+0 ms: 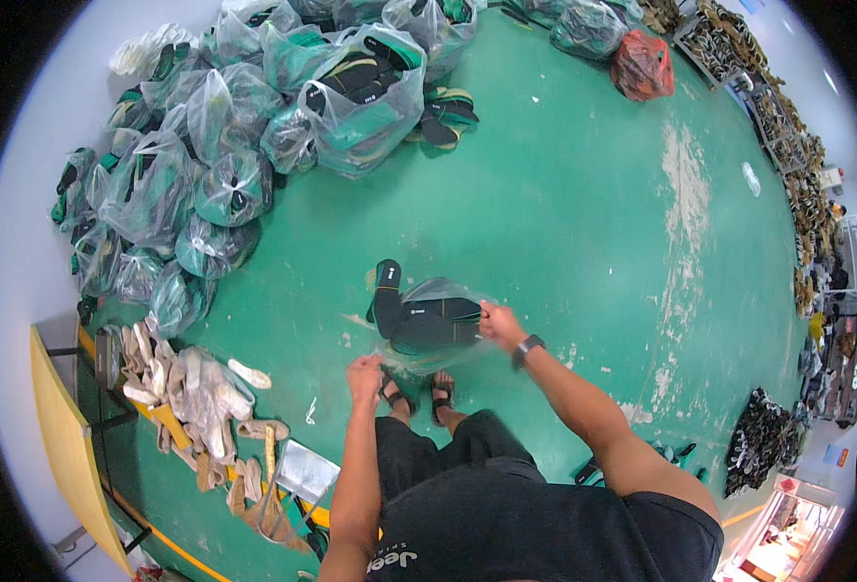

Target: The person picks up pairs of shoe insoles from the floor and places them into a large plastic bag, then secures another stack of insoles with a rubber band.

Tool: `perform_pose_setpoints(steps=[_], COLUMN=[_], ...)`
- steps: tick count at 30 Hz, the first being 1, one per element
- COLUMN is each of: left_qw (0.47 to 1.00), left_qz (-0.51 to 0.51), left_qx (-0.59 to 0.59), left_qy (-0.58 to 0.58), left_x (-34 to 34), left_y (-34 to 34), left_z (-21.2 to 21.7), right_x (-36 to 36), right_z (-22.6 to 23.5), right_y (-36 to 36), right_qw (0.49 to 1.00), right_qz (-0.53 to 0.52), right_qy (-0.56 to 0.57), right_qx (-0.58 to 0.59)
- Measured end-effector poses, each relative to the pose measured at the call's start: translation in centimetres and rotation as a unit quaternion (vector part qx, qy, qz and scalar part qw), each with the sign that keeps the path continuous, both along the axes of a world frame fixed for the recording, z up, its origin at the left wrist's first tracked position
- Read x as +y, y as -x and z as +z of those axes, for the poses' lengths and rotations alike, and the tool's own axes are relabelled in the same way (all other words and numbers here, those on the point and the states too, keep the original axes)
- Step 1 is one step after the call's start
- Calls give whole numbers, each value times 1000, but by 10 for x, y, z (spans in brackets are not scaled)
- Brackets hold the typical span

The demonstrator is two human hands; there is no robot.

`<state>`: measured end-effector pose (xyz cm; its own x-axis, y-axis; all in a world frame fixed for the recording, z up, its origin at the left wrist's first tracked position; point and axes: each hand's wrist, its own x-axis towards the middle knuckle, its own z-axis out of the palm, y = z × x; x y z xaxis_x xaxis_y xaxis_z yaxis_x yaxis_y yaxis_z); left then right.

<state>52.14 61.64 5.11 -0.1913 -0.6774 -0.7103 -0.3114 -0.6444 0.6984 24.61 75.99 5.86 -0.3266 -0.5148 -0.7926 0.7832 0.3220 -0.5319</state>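
I stand on a green floor (564, 223) and hold a clear plastic bag (435, 291) in front of my feet. Black shoe soles (428, 325) fill the bag, and one black sole (386, 291) sticks out at its upper left. My left hand (363, 375) grips the bag's near edge at the lower left. My right hand (497, 321), with a dark watch on its wrist, grips the bag's right edge. My sandalled feet (419, 396) are just below the bag.
Many tied clear bags of green and black soles (234, 126) are piled at the upper left. A red bag (640, 66) lies at the top right. Pale soles (191, 388) lie on a low stand at the left. Racks of soles (807, 175) line the right wall.
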Motion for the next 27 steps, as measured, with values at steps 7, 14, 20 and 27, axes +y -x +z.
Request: perform_pose_setpoints(steps=[7, 14, 20, 27], left_qw=[997, 997, 996, 990], left_qz=[44, 52, 58, 125], left_qx=[65, 44, -44, -62], left_qy=[16, 20, 43, -22], left_x=[-126, -241, -300, -356], left_y=[42, 85, 131, 222], left_z=[10, -35, -98, -94], right_x=[-137, -273, -365, -436], right_z=[5, -37, -116, -118], right_y=[27, 73, 131, 236], right_qw=[999, 996, 997, 989], right_qz=[42, 86, 66, 136], right_qy=[11, -15, -47, -52], right_qx=[33, 30, -5, -4])
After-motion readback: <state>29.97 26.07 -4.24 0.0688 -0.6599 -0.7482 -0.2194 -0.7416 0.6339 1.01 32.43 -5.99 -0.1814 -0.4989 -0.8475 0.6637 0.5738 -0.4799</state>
